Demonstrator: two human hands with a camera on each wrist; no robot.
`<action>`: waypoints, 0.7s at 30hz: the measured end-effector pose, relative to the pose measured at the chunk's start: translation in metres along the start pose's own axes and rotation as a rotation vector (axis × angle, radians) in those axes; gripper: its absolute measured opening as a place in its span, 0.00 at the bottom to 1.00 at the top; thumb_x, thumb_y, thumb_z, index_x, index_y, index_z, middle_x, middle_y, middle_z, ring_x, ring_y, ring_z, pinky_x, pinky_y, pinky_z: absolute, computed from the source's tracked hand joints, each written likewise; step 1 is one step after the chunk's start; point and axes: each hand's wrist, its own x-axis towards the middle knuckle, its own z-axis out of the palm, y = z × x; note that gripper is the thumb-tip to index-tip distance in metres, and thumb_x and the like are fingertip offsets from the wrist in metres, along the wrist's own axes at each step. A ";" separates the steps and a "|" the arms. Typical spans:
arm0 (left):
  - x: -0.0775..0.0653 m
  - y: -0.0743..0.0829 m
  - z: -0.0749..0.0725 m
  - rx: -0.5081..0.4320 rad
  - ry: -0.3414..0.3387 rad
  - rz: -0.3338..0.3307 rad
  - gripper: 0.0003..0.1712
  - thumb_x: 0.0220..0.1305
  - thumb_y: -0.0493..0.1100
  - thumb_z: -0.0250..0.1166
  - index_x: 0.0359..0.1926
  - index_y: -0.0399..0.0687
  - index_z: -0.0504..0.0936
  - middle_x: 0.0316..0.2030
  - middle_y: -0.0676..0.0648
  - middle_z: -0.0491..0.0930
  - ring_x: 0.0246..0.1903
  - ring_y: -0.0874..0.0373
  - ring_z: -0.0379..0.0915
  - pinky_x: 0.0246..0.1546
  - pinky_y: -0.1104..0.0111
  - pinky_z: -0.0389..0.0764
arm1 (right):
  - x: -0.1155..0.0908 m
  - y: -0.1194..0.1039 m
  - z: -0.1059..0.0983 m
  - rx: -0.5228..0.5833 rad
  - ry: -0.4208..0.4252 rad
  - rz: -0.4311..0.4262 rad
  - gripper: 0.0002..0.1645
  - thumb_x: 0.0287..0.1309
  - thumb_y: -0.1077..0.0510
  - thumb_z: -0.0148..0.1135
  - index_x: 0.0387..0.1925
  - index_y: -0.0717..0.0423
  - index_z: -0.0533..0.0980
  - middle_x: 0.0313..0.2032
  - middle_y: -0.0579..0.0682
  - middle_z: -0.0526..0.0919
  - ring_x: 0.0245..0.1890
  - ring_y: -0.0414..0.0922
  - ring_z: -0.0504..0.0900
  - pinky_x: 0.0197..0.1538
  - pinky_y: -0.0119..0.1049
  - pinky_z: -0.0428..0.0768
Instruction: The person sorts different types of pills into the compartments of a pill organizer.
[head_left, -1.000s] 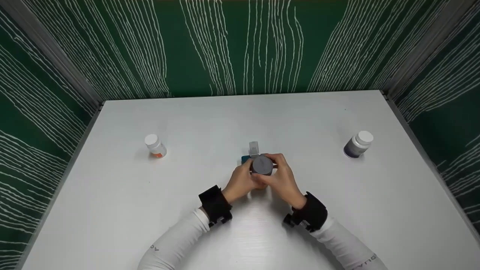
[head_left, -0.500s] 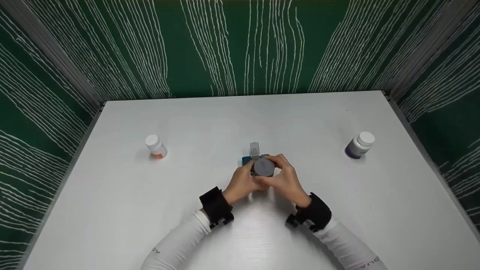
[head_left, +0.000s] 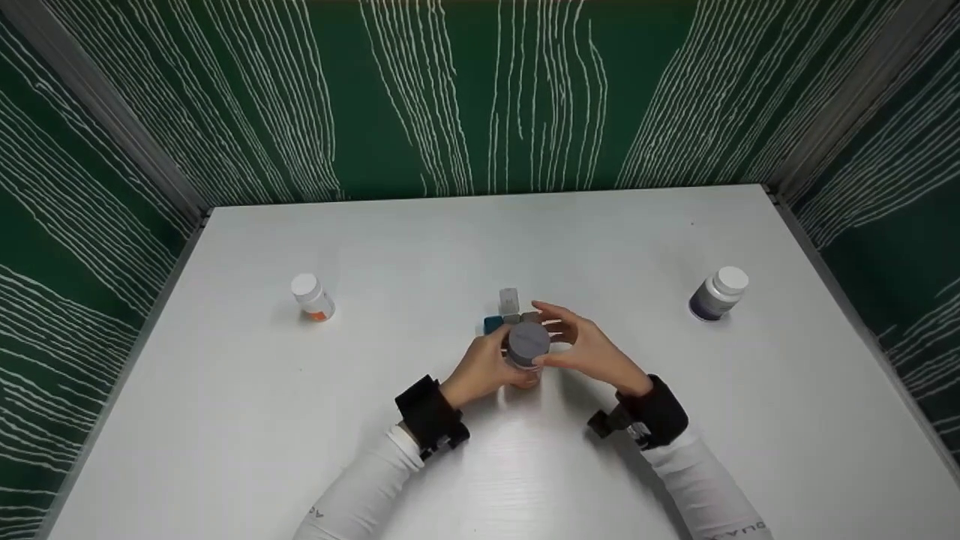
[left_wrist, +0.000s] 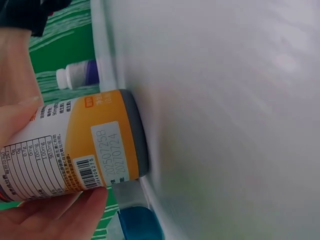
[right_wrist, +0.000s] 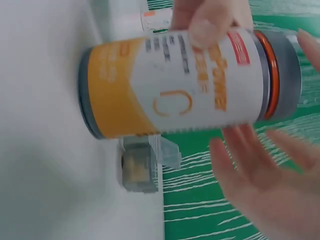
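Observation:
My left hand [head_left: 480, 367] grips a white and orange supplement bottle [left_wrist: 75, 145] round its body, near the middle of the table. The bottle stands upright with its grey cap [head_left: 529, 343] on, and its label carries a large C. Around the cap, my right hand [head_left: 592, 352] has its fingers spread; the thumb lies close by the cap's edge. In the right wrist view, a gap shows between these fingers and the cap. Just behind the bottle is a small pill box with a teal compartment [head_left: 493, 324] and grey ones, one clear lid [head_left: 508, 301] raised.
A small white bottle with an orange label [head_left: 313, 298] stands to the left on the white table [head_left: 390, 255]. To the right is a white-capped bottle with a dark purple label [head_left: 718, 293]. Green walls with white streaks [head_left: 480, 97] surround the table.
My right hand has loosened from around the cap and drawn slightly right, its fingers spreading. The bottle has come slightly nearer to me, showing more of the pill box. My left hand keeps its hold.

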 end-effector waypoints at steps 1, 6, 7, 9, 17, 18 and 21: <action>0.000 0.000 0.000 0.007 0.004 0.000 0.35 0.41 0.40 0.72 0.52 0.38 0.69 0.44 0.45 0.76 0.43 0.57 0.73 0.42 0.72 0.72 | -0.001 -0.005 0.005 -0.032 0.047 -0.003 0.44 0.42 0.67 0.67 0.61 0.68 0.56 0.51 0.66 0.67 0.50 0.57 0.68 0.53 0.51 0.65; -0.001 0.000 0.001 0.010 0.007 0.011 0.34 0.41 0.39 0.72 0.51 0.38 0.69 0.43 0.44 0.77 0.42 0.57 0.74 0.40 0.72 0.73 | -0.004 -0.017 0.026 -0.186 0.210 -0.085 0.41 0.38 0.67 0.69 0.54 0.72 0.59 0.46 0.66 0.69 0.45 0.54 0.68 0.47 0.47 0.66; -0.001 0.000 0.001 0.006 0.002 0.011 0.34 0.41 0.40 0.72 0.52 0.38 0.69 0.43 0.44 0.77 0.42 0.57 0.74 0.40 0.72 0.73 | -0.005 -0.017 0.027 -0.190 0.224 -0.099 0.40 0.38 0.67 0.69 0.53 0.72 0.60 0.46 0.65 0.70 0.45 0.54 0.68 0.47 0.47 0.67; -0.001 0.001 0.001 0.000 -0.003 0.003 0.35 0.41 0.40 0.72 0.52 0.38 0.68 0.43 0.44 0.76 0.42 0.57 0.73 0.41 0.72 0.73 | -0.006 -0.016 0.025 -0.165 0.219 -0.120 0.38 0.39 0.68 0.68 0.53 0.73 0.61 0.48 0.65 0.70 0.46 0.53 0.69 0.47 0.46 0.67; 0.000 0.002 0.002 -0.019 -0.002 -0.020 0.37 0.41 0.42 0.72 0.53 0.37 0.67 0.47 0.42 0.75 0.44 0.55 0.73 0.43 0.72 0.72 | -0.004 0.008 -0.002 -0.059 -0.085 -0.080 0.36 0.52 0.65 0.59 0.62 0.66 0.56 0.61 0.60 0.60 0.60 0.49 0.60 0.56 0.39 0.64; 0.000 0.001 0.002 -0.017 -0.003 -0.017 0.37 0.42 0.42 0.72 0.54 0.37 0.67 0.47 0.42 0.74 0.44 0.55 0.73 0.43 0.72 0.72 | -0.004 0.011 -0.004 -0.067 -0.124 -0.079 0.37 0.54 0.64 0.57 0.63 0.65 0.54 0.63 0.59 0.58 0.61 0.50 0.58 0.57 0.40 0.63; 0.000 0.000 0.002 -0.003 -0.005 -0.008 0.36 0.44 0.42 0.71 0.54 0.37 0.67 0.48 0.42 0.74 0.45 0.55 0.73 0.43 0.72 0.72 | -0.004 0.019 -0.002 -0.105 -0.160 -0.078 0.40 0.56 0.59 0.56 0.65 0.63 0.48 0.65 0.59 0.52 0.63 0.51 0.54 0.59 0.44 0.61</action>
